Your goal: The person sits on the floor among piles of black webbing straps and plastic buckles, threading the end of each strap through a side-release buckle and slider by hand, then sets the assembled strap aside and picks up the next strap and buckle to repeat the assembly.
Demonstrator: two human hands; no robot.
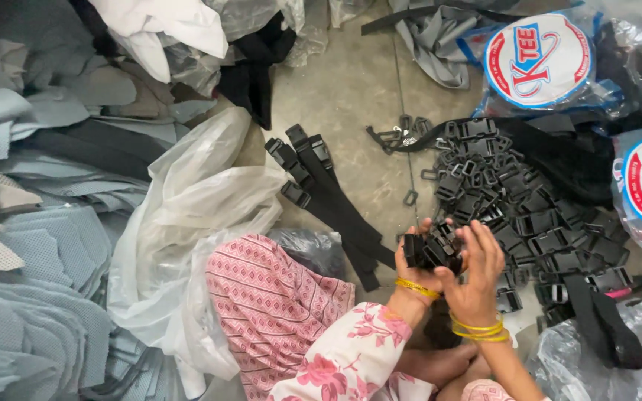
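Note:
My left hand (412, 276) and my right hand (477, 276) are together low in the middle, both closed around a small bunch of black plastic buckles (432, 249). Each wrist wears yellow bangles. Just right of my hands lies a big heap of loose black buckles (518, 204) on the concrete floor. To the left of my hands, several black webbing straps with buckles on their ends (321, 186) lie side by side. My knee in pink patterned cloth (269, 304) is at the bottom centre.
Grey fabric pieces (39, 260) are piled along the left, with a clear plastic bag (187, 223) beside my knee. Two round tape rolls in plastic wrap (540, 59) sit at the top right and right edge. More grey cloth and black straps (440, 30) lie at the top.

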